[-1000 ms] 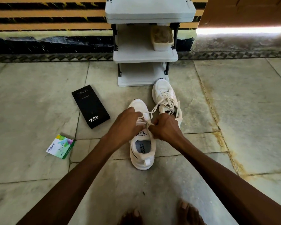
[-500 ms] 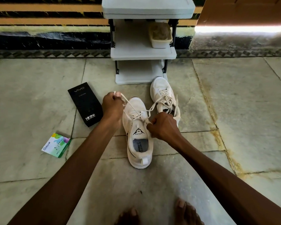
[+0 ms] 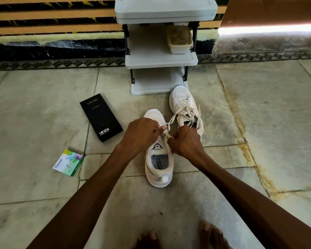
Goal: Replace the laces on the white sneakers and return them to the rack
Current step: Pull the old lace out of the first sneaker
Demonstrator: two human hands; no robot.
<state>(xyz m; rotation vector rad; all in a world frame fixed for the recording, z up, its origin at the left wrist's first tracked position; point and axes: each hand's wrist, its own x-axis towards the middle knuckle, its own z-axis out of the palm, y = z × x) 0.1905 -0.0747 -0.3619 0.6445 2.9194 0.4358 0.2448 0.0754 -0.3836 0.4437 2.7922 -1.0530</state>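
A white sneaker stands on the floor in front of me, heel toward me, with a black logo on its tongue. Both my hands work over its laced part. My left hand pinches a cream lace near the middle eyelets. My right hand grips the lace at the sneaker's right side. A second white sneaker with loose laces lies just beyond, to the right, its toe at the foot of the grey shoe rack.
A black phone box lies left of the sneakers. A small green and white packet lies further left. A tub sits on the rack's middle shelf. My bare toes show at the bottom edge. A wall stands behind the rack.
My left hand, which had pulled the lace up and out to the left, has come back over the sneaker's middle. My right hand stayed at the right side.
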